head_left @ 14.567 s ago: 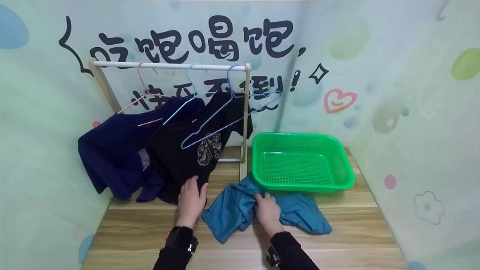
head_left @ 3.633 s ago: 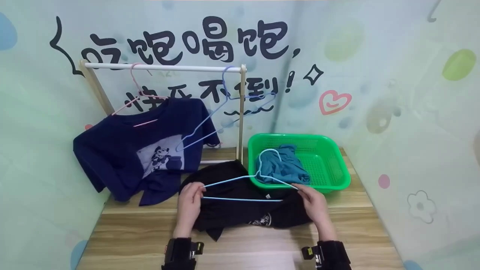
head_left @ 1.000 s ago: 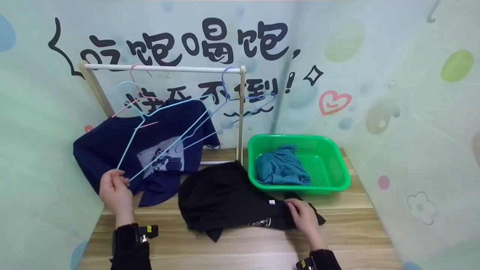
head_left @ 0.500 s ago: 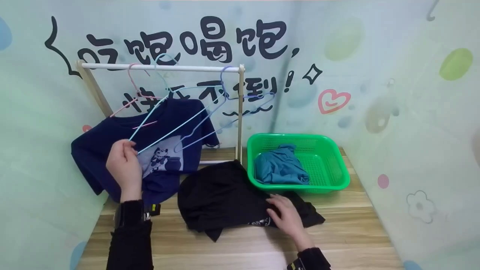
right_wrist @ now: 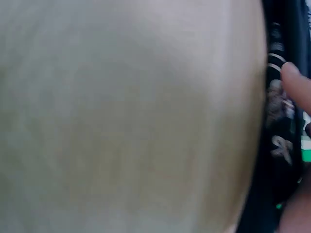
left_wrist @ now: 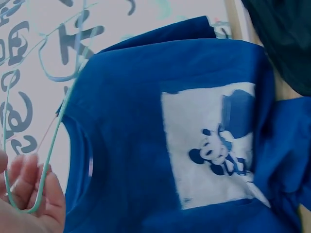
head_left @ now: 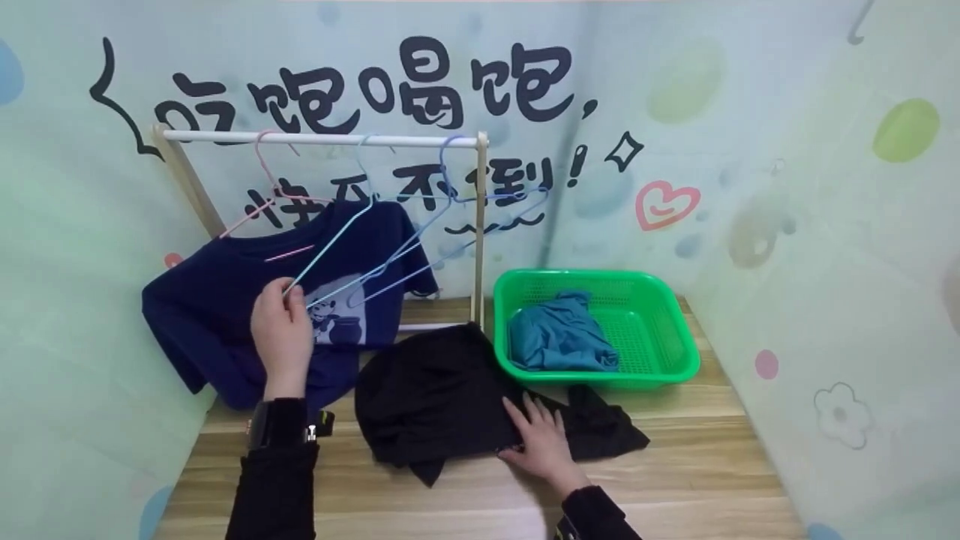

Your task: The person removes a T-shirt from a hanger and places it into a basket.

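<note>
Pale blue, the bare hanger (head_left: pixel 330 246) has moved: its hook, above the white rail (head_left: pixel 315 139) half a second ago, now appears to sit over it, and I see the left hand (head_left: pixel 282 326) pinching a lower corner. The right hand (head_left: pixel 543 442) has shifted along the black shirt (head_left: pixel 431 397), fingers spread; that lies on the table (head_left: pixel 420 514) beside the green basket (head_left: pixel 600 378), so I judge the two fully parted.
</note>
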A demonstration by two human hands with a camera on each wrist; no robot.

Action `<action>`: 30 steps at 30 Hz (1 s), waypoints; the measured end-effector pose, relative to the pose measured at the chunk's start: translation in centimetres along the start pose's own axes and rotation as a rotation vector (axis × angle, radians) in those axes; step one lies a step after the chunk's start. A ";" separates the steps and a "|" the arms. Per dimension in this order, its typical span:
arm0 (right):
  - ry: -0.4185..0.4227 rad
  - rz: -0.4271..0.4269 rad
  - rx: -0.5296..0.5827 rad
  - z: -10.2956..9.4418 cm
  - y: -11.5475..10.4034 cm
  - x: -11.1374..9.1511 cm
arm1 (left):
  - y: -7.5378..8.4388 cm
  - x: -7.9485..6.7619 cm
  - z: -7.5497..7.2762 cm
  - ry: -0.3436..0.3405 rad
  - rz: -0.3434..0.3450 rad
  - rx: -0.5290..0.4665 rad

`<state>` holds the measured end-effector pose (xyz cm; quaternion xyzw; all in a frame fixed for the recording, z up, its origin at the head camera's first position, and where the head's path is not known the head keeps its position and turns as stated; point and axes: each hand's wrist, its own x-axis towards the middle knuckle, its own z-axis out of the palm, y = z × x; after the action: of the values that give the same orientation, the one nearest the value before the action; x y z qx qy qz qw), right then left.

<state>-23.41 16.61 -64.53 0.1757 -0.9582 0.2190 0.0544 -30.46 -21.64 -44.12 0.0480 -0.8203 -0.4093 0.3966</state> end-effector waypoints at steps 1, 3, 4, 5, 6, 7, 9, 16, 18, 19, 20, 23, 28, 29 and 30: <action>0.005 0.010 -0.024 0.2 0.0 0.0 | -0.3 -0.2 0.1 -0.012 -0.020 0.010; 0.032 0.026 -0.065 0.6 -0.2 0.2 | -0.8 -0.7 0.2 -0.027 -0.071 0.020; 0.049 0.033 -0.081 0.8 -0.3 0.3 | -1.1 -1.0 0.3 -0.031 -0.097 0.026; 0.063 0.043 -0.092 0.9 -0.4 0.4 | -1.3 -1.3 0.3 -0.034 -0.121 0.033; 0.076 0.050 -0.106 0.9 -0.5 0.4 | -1.6 -1.7 0.3 -0.037 -0.145 0.037; 0.084 0.058 -0.117 1.0 -0.7 0.5 | -1.9 -2.1 0.4 -0.043 -0.168 0.041; 0.094 0.069 -0.135 1.1 -1.0 0.7 | -2.5 -2.9 0.5 -0.060 -0.199 0.042; 0.151 0.107 -0.116 0.7 -1.9 1.4 | -4.6 -6.3 0.9 -0.230 -0.220 0.086; 0.164 0.133 -0.063 0.3 -2.1 1.9 | -5.0 -7.3 1.0 -0.278 -0.220 0.098; 0.172 0.146 -0.022 0.1 -2.3 2.1 | -5.1 -7.7 1.0 -0.294 -0.217 0.100; 0.181 0.161 0.027 -0.2 -2.4 2.4 | -5.3 -8.1 1.0 -0.309 -0.210 0.103; 0.217 0.205 0.235 -1.2 -3.0 3.4 | -5.6 -9.1 1.0 -0.343 -0.186 0.106; 0.251 0.295 0.870 -3.0 -4.6 4.7 | -6.1 -10.3 0.9 -0.378 -0.147 0.107; 0.260 0.312 1.002 -3.1 -4.8 4.9 | -6.1 -10.4 0.9 -0.387 -0.145 0.109; 0.272 0.331 1.123 -3.2 -5.1 5.1 | -6.1 -10.5 0.8 -0.398 -0.145 0.111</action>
<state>-26.21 12.13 -58.69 -0.0035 -0.6949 0.7179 0.0403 -25.38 -20.90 -55.17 0.0467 -0.8980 -0.3925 0.1934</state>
